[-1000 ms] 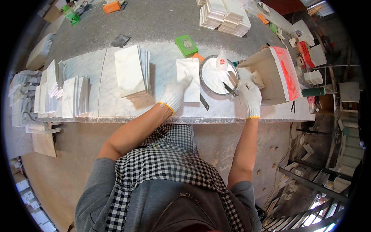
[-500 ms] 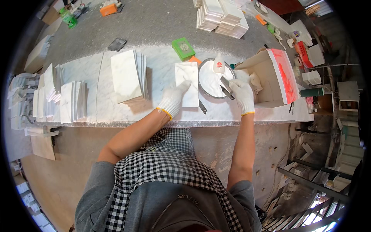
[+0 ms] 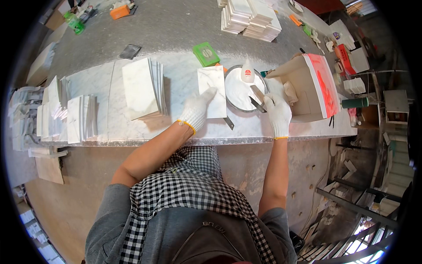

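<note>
My left hand (image 3: pixel 196 108), in a white knit glove with a yellow cuff, grips a white marble tile (image 3: pixel 217 93), thumb on its face. The tile's right edge is beside a round metal-rimmed bowl (image 3: pixel 237 91) of white paste or powder. My gloved right hand (image 3: pixel 278 116) is closed on flat metal scraper blades (image 3: pixel 257 104), whose ends reach over the bowl; how many it holds is hard to tell. A white squeeze bottle (image 3: pixel 248 74) stands in the bowl. Below the tile, a metal strip with a hole (image 3: pixel 229 123) lies on the bench.
Leaning tile stacks (image 3: pixel 140 90) stand to the left, with more tiles (image 3: pixel 81 118) farther left. An open cardboard box (image 3: pixel 303 99) is right of the bowl. A green box (image 3: pixel 206 54) lies behind the tile. Piled tiles (image 3: pixel 250 20) stand at the back.
The tile in my left hand has risen slightly away from me. My right hand has drawn a little toward me, still holding the blades over the bowl. The view has shifted slightly.
</note>
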`<state>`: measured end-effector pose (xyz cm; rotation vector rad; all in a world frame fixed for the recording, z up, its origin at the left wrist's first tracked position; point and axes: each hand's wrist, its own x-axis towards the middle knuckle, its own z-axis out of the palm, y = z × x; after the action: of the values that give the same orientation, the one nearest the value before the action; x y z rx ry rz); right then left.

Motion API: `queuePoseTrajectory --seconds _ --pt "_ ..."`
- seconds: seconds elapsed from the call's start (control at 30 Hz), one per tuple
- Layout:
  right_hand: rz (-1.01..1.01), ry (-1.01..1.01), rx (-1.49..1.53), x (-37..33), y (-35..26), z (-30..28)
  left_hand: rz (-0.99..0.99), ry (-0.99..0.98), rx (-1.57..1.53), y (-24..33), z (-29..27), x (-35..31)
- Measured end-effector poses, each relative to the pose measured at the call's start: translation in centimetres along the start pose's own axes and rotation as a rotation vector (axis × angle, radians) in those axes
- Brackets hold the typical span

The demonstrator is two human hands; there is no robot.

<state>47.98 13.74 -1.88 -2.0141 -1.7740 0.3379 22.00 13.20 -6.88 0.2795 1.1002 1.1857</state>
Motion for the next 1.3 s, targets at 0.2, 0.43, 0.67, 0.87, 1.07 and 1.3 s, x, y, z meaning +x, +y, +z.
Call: queuePoseTrajectory --seconds 0.2,0.43,0.67,0.87,1.07,1.3 --pt "0.033 0.011 -0.083 0.6 0.5 -0.6 -0.002 -0.030 0.011 0.1 0.3 -0.6" --pt "0.145 -0.227 -0.021 2.4 -2.2 -1.1 -0.015 -0.004 0.056 0.7 0.9 -1.5" --pt "0.045 0.205 -0.211 0.5 0.9 0.3 -0.047 -0.052 0.024 0.3 -0.1 -0.9" --pt "0.070 0.119 -0.125 -3.9 -1.7 -0.2 -0.043 -0.030 -0.016 -0.2 0.0 -0.8" --pt "0.096 0.027 0.038 -3.6 -1.6 0.3 -0.041 -0.135 0.000 0.8 0.0 -2.1" --pt "0.078 0.126 0.325 -3.2 0.1 0.5 -0.089 -0.018 -0.022 1.3 0.1 -2.3"
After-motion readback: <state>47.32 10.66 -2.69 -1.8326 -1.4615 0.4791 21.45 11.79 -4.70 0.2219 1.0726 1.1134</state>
